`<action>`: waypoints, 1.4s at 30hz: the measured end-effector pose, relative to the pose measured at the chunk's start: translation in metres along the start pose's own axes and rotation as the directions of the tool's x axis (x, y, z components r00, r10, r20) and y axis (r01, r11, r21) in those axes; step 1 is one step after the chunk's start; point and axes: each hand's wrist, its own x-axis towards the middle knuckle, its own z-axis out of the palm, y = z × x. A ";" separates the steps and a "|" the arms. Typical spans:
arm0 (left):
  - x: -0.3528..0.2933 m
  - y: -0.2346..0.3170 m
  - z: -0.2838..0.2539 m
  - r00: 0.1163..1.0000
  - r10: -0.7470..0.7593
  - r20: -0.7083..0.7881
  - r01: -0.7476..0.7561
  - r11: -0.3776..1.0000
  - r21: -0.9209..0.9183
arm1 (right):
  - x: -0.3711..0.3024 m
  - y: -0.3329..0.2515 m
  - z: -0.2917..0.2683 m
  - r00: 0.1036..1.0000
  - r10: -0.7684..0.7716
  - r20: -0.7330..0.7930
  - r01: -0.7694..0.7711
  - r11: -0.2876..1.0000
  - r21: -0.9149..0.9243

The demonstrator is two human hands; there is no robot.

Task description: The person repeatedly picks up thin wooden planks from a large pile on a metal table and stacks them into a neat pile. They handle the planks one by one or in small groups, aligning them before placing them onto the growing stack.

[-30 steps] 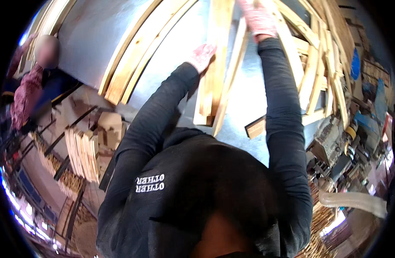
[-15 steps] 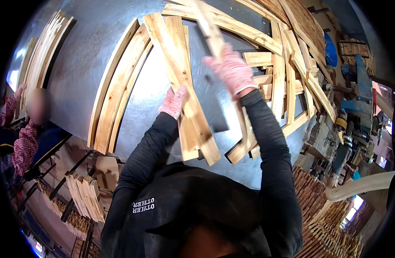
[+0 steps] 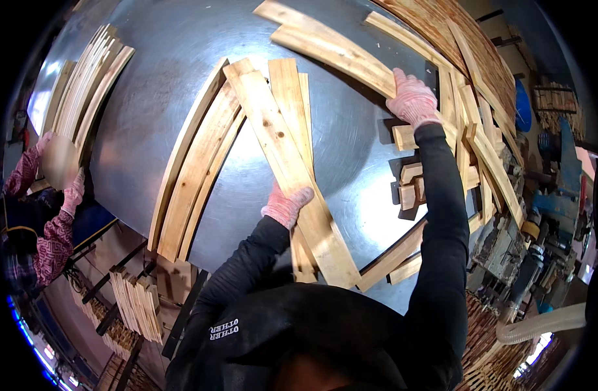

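- Probably the crossing plank (image 3: 283,137) is light to moderate for its length and stiff enough to move as one piece; its planed faces look smooth, so it may slide easily over the boards beneath.
- It lies at a slant near the middle of the metal surface (image 3: 142,156), over an upright board (image 3: 289,98), with its far end beside the group of three boards (image 3: 198,179) on the left.
- Being long, it likely swings if held near one end; the best hold seems to be across its width, close to mid-length. Breakage looks unlikely, though edges and corners could dent or splinter.
- The left hand (image 3: 287,205), in a pink knitted glove, grips its left edge below mid-length: thumb over the top face, the other fingers passing under and mostly hidden.
- The right hand (image 3: 413,98), gloved alike, is closed on the near end of the upper board (image 3: 338,58), which lies at the far side beside another plank. With an end hold, that board should drag or pivot more readily than lift level.
- Just right of that hand, the jumbled pile (image 3: 491,166) could catch a board's end.
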 end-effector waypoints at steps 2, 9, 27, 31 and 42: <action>0.004 0.030 -0.008 0.999 0.020 -0.025 -0.014 0.976 0.218 | -0.008 -0.011 -0.018 0.994 0.104 0.021 -0.106 0.988 0.116; 0.020 0.140 -0.073 0.972 0.235 0.019 -0.149 0.551 0.821 | 0.047 0.009 0.011 0.976 0.208 0.060 -0.211 0.856 0.473; -0.024 0.100 -0.058 0.978 0.162 -0.130 0.123 0.052 0.991 | -0.105 -0.059 0.002 0.958 0.162 0.237 -0.261 0.834 0.487; -0.025 0.115 -0.049 0.983 0.060 -0.172 0.168 0.067 0.984 | -0.127 -0.048 0.001 0.964 0.156 0.216 -0.258 0.743 0.617; -0.023 0.097 -0.045 0.980 0.158 -0.117 0.116 0.020 0.993 | -0.169 -0.055 -0.077 0.776 0.484 -0.404 0.284 0.304 0.909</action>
